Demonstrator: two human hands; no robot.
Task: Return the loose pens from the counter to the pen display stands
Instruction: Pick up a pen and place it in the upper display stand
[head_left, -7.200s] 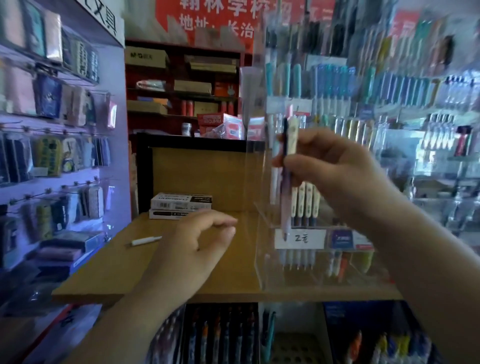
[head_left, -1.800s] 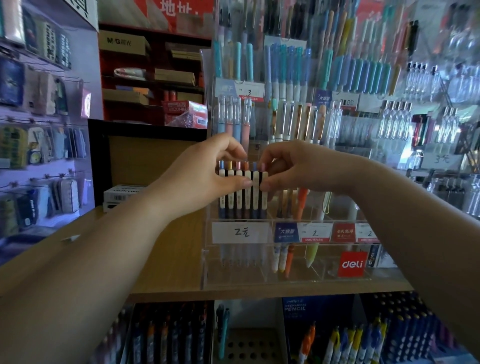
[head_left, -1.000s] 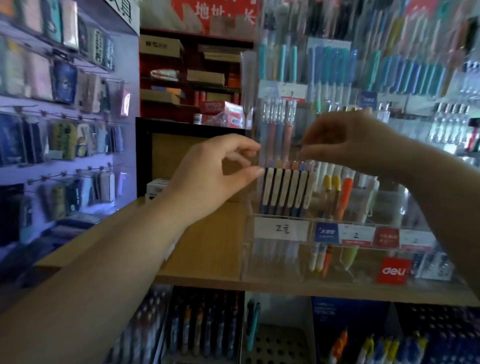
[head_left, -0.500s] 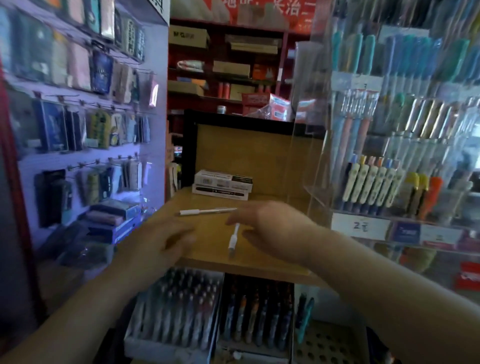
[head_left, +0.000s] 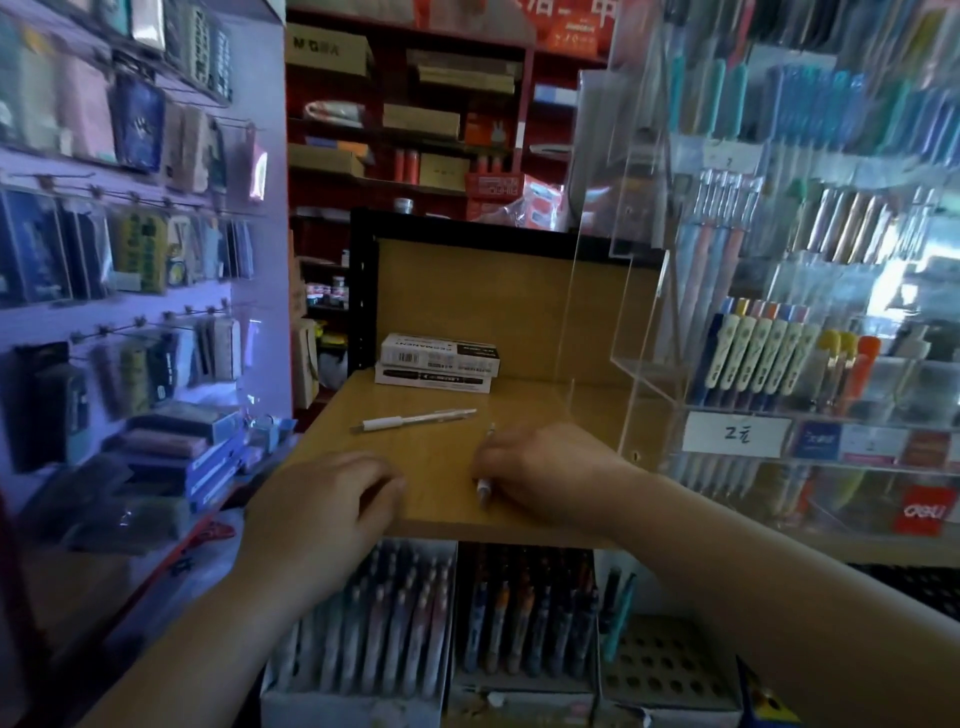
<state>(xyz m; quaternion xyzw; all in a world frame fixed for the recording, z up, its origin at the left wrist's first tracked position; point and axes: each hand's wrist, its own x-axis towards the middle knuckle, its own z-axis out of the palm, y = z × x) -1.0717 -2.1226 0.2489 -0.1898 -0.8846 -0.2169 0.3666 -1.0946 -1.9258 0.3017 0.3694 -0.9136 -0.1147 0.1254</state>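
Two white pens on the counter (head_left: 441, 467): right hand (head_left: 540, 473) grips one pen (head_left: 484, 486); second pen (head_left: 415, 419) at 11 o'clock; left hand (head_left: 322, 499) loosely curled, empty.

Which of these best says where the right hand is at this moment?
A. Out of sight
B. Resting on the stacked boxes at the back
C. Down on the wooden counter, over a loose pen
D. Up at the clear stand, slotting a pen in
C: the right hand lies on the wooden counter, covering the near pen, while a second white pen lies untouched farther back.
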